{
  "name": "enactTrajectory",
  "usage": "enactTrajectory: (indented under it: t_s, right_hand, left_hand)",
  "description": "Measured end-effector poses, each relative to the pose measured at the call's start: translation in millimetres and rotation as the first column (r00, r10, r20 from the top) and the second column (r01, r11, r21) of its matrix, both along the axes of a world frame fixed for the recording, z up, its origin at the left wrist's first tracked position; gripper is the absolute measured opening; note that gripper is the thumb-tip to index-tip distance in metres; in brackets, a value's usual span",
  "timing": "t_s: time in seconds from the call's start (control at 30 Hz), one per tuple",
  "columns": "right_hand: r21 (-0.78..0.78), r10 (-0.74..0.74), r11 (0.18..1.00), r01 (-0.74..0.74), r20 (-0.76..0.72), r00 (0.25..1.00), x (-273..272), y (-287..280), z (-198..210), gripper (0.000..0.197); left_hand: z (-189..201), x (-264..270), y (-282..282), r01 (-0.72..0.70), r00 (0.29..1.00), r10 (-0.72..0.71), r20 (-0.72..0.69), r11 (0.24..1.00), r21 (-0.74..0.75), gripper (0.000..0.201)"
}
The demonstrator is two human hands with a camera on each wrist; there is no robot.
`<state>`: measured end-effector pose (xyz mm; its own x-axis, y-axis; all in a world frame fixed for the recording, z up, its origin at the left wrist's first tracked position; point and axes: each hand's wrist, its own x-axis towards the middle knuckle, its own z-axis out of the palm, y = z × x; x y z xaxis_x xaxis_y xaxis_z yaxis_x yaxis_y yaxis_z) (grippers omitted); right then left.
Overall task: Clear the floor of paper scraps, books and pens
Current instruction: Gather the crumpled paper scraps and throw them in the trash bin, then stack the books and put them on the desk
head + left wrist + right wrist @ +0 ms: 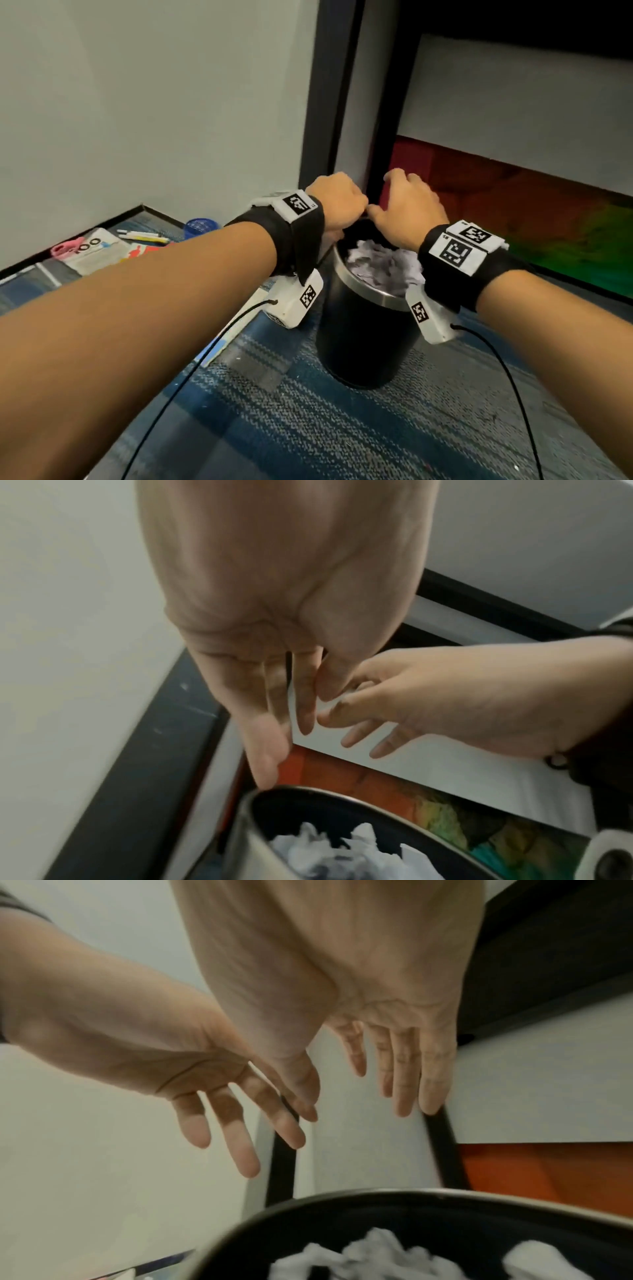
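A black bin point(359, 342) with a metal rim point(250, 831) stands on the carpet, holding crumpled white paper point(380, 263). Both hands hover just above its far edge, almost touching each other. My left hand point(342, 212) has its fingers stretched out and holds nothing in the left wrist view point(291, 723). My right hand point(400, 205) is likewise spread and empty in the right wrist view point(394, 1083). Paper point(377, 1259) lies below them inside the bin. A book point(96, 251) and pens point(144, 236) lie on the floor at the far left.
A blue cup point(200, 226) and a pink item point(68, 248) sit by the book near the wall. A dark door frame point(329, 102) rises right behind the bin. A colourful panel point(548, 222) leans at the right. Blue-grey carpet point(342, 428) stretches in front.
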<state>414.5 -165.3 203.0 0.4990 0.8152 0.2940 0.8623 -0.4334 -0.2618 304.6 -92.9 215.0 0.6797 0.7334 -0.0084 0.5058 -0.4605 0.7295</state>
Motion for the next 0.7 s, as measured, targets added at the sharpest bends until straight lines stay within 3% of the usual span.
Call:
enactTrajectory:
  t_s: [0.2, 0.3, 0.4, 0.5, 0.6, 0.7]
  right_hand:
    - [-0.04, 0.261, 0.965, -0.258, 0.066, 0.963, -84, 44, 20, 0.037]
    - [-0.152, 0.465, 0.878, -0.454, 0.053, 0.884, -137, 73, 24, 0.029]
    - [-0.298, 0.605, 0.764, -0.571, 0.024, 0.796, -197, 101, 20, 0.027]
    - [-0.444, 0.67, 0.66, -0.606, -0.018, 0.742, -257, 121, 8, 0.03]
    - [-0.601, 0.722, 0.564, -0.566, 0.027, 0.691, -309, 137, -6, 0.036]
    - [-0.727, 0.757, 0.484, -0.487, 0.068, 0.65, -351, 154, -22, 0.036]
  left_hand:
    - [18, -97, 34, -0.051, 0.968, 0.074, -0.238, 0.994, 0.101, 0.025]
    - [20, -173, 59, -0.133, 0.923, 0.18, -0.34, 0.978, 0.16, 0.026]
    - [11, -262, 81, -0.291, 0.886, 0.322, -0.334, 0.946, 0.14, 0.025]
    - [-19, -351, 94, -0.485, 0.826, 0.473, -0.308, 0.873, 0.041, 0.025]
    - [-60, -427, 100, -0.654, 0.734, 0.619, -0.279, 0.755, -0.046, 0.026]
    - [-113, -482, 99, -0.705, 0.664, 0.633, -0.398, 0.707, -0.051, 0.019]
